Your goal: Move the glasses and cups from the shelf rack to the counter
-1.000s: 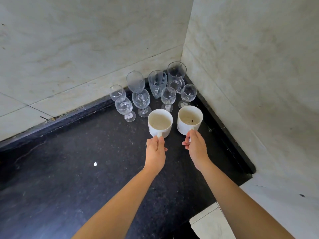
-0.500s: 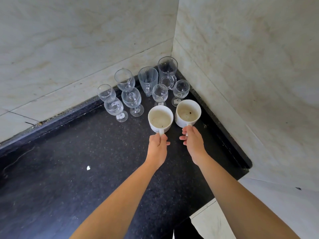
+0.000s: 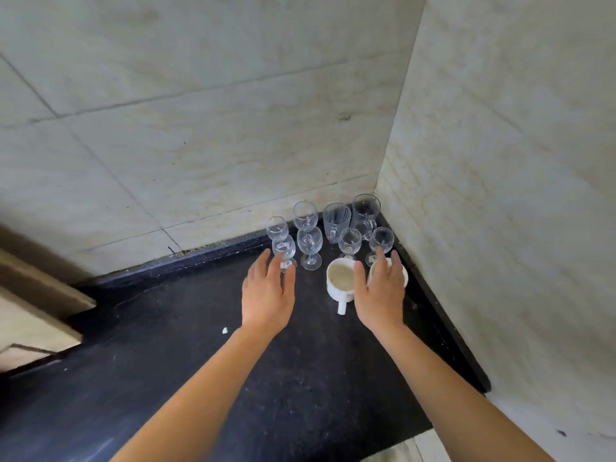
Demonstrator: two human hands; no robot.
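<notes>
Two white cups stand on the black counter [image 3: 166,361] near the corner. The left cup [image 3: 340,278] shows fully, its handle pointing toward me. The right cup [image 3: 404,274] is mostly hidden behind my right hand [image 3: 380,291], which hovers open above it. My left hand [image 3: 268,291] is open too, fingers spread, left of the cups and just in front of a small stemmed glass [image 3: 284,250]. Several clear glasses cluster behind: stemmed ones [image 3: 309,243], a ribbed tumbler [image 3: 336,221] and a tall glass mug [image 3: 365,211] in the corner.
Pale marble walls [image 3: 200,145] close the corner behind and on the right. A raised black lip [image 3: 443,315] runs along the right wall. A beige ledge [image 3: 36,295] juts in at the left. A small white speck [image 3: 224,330] lies on the counter.
Both hands have let go of the cup handles and opened. The left hand has moved left, away from its cup. The view has tilted upward, showing more wall.
</notes>
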